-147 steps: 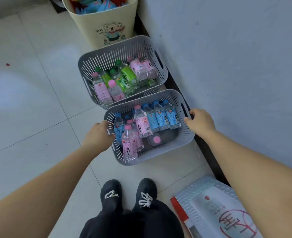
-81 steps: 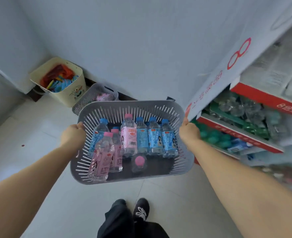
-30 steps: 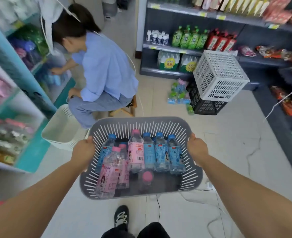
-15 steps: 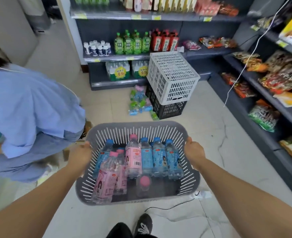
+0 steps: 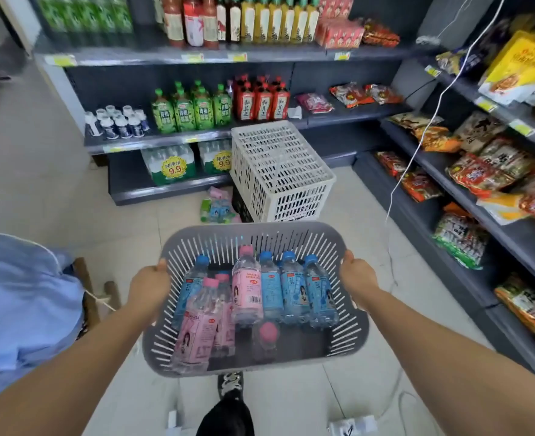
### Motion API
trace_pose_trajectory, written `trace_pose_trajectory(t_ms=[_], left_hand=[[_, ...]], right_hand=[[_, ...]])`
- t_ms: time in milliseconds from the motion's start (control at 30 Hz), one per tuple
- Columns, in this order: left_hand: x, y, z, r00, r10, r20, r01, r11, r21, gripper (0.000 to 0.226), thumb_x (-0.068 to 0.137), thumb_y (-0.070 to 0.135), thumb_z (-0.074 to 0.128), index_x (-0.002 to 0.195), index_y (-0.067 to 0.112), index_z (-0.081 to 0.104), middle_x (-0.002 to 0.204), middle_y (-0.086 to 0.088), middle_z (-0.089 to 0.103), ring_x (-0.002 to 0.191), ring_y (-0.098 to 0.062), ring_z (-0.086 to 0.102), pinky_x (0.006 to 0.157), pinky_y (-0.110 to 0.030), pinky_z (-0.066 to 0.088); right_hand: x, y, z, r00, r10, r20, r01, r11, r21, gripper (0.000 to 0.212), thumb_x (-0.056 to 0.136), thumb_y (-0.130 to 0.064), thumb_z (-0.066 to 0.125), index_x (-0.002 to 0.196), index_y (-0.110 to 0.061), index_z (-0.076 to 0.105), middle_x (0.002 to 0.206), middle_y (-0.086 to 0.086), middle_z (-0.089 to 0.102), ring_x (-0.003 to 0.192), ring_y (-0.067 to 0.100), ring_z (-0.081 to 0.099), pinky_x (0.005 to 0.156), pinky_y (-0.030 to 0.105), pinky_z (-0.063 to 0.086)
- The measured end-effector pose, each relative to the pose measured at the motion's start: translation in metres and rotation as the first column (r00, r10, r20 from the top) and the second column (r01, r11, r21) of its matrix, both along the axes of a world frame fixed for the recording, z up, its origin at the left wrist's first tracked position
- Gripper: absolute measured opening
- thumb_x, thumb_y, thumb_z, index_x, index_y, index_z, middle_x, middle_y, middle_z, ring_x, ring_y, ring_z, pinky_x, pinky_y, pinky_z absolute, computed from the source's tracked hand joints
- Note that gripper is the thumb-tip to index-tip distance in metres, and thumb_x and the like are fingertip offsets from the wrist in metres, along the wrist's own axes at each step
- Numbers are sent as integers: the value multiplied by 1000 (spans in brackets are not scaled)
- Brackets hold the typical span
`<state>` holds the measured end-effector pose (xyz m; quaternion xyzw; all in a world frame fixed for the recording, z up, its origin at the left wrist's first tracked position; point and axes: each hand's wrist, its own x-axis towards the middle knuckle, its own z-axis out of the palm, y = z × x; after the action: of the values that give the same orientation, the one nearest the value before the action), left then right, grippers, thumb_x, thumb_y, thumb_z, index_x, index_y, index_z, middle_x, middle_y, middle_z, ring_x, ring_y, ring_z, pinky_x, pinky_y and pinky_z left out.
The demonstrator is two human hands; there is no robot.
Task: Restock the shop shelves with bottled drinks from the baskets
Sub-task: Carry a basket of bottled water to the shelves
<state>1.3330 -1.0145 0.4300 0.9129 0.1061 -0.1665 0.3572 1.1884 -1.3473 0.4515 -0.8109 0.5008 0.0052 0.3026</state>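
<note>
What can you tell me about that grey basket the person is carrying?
The grey basket looks like moulded plastic, rounded-rectangular, its walls cut with thin vertical slits. It is held off the floor, roughly level, in front of the shelves. The left hand grips its left rim and the right hand its right rim. Inside are small bottles with blue labels and pink labels, some leaning, one standing alone.

A small shop: stocked shelves (image 5: 216,56) of bottled drinks (image 5: 190,110) (yellow price tags (image 5: 191,57)).
</note>
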Motion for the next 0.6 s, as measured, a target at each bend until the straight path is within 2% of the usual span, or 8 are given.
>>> trace_pose_trajectory(t_ms=[67, 200, 267, 400, 533, 600], left_hand=[[31, -25, 0, 1000, -28, 1, 27, 999, 44, 54, 102, 41, 23, 84, 2, 56, 66, -16, 55, 59, -28, 54, 55, -34, 39], [90, -74, 2, 1000, -3, 10, 2, 1000, 11, 50, 102, 41, 26, 84, 2, 54, 76, -20, 58, 69, -33, 58, 64, -37, 44], [118, -98, 2, 1000, -13, 28, 13, 1000, 9, 52, 102, 41, 26, 81, 2, 54, 75, -20, 59, 67, -33, 58, 63, -37, 46], [176, -147, 0, 999, 26, 37, -26, 1000, -11, 55, 101, 43, 28, 70, 5, 52, 73, -19, 59, 63, -32, 57, 61, -37, 46], [230, -193, -9, 994, 111, 7, -110, 991, -81, 53, 100, 46, 32, 68, 8, 52, 65, -14, 56, 57, -29, 53, 57, -34, 44], [252, -212, -12, 989, 151, 0, -150, 984, -95, 54, 99, 46, 32, 70, 7, 54, 64, -14, 57, 58, -30, 55, 56, -33, 43]], right_hand=[[30, -24, 0, 1000, 1, -10, -1, 1000, -1, 54, 103, -43, 18, 68, -10, 41, 60, 2, 40, 57, 11, 44, 45, 22, 28], [88, -72, 2, 998, 48, -29, -48, 999, -1, 44, 104, -38, 16, 83, -9, 42, 71, 7, 44, 58, 14, 41, 56, 29, 33], [115, -97, 2, 998, 62, -24, -62, 998, 6, 41, 104, -36, 16, 86, -9, 42, 80, 11, 47, 63, 19, 44, 63, 30, 37], [172, -150, 3, 999, 32, -15, -32, 999, 39, 54, 103, -42, 17, 95, -4, 55, 87, 15, 52, 63, 19, 42, 65, 29, 35], [239, -205, 6, 997, 76, -29, -75, 996, 44, 65, 103, -42, 16, 112, 6, 58, 109, 26, 61, 77, 27, 48, 72, 32, 37], [272, -229, 9, 991, 127, -41, -126, 992, 22, 64, 104, -41, 16, 116, 8, 57, 116, 28, 60, 92, 35, 56, 79, 36, 41]])
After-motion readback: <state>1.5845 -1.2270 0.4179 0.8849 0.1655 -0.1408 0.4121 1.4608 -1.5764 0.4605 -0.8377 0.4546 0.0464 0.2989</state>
